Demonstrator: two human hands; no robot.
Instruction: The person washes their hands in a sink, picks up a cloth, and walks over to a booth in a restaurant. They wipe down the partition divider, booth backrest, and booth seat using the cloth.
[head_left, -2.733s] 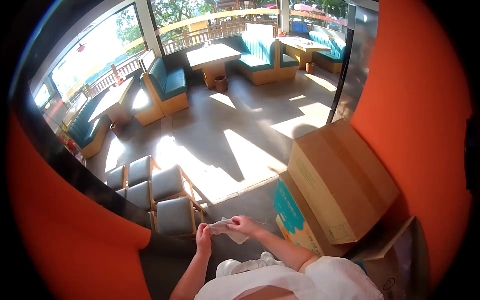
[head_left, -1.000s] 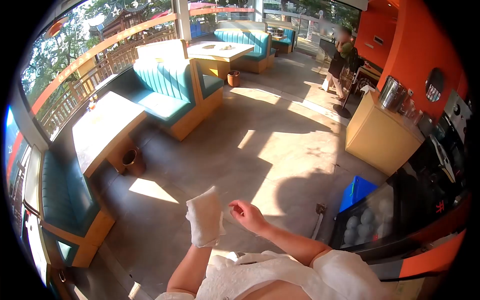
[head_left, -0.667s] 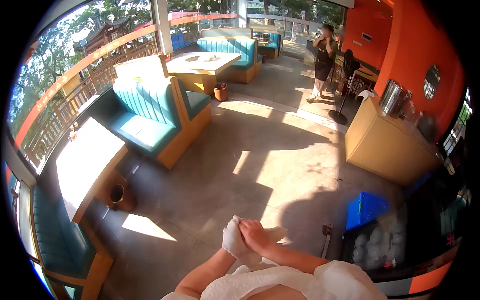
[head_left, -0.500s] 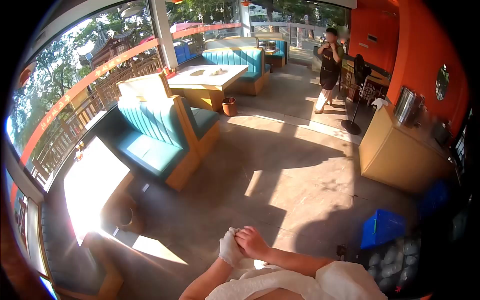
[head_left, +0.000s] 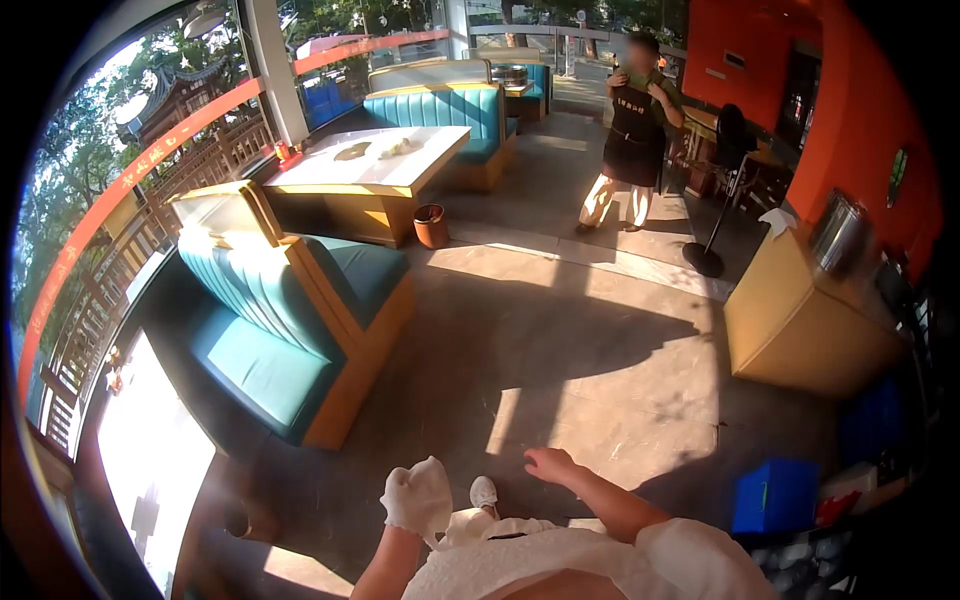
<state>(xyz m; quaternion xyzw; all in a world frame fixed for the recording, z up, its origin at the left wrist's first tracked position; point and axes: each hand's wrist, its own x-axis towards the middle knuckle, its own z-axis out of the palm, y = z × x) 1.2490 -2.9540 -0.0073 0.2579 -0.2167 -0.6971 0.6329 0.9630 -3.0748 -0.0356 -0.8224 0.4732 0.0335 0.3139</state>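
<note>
A white cloth [head_left: 424,488] covers my left hand [head_left: 408,508] at the bottom centre, so the fingers under it are hidden. To its right and apart from it, my right hand [head_left: 550,464] hangs with slightly bent fingers and nothing visible in it. A white shoe [head_left: 483,491] shows on the floor between the two hands.
Ahead stands a person in a dark apron [head_left: 636,140], hands raised near the chest. Teal booths [head_left: 262,365] and tables [head_left: 395,172] line the left. Right are a fan base [head_left: 703,260], a wooden counter [head_left: 790,315] and a blue box [head_left: 776,496]. A bin [head_left: 431,227] stands centrally.
My hands, together half a second ago, are now apart, the right one off the cloth. The view has moved forward, and the aproned person appears nearer.
</note>
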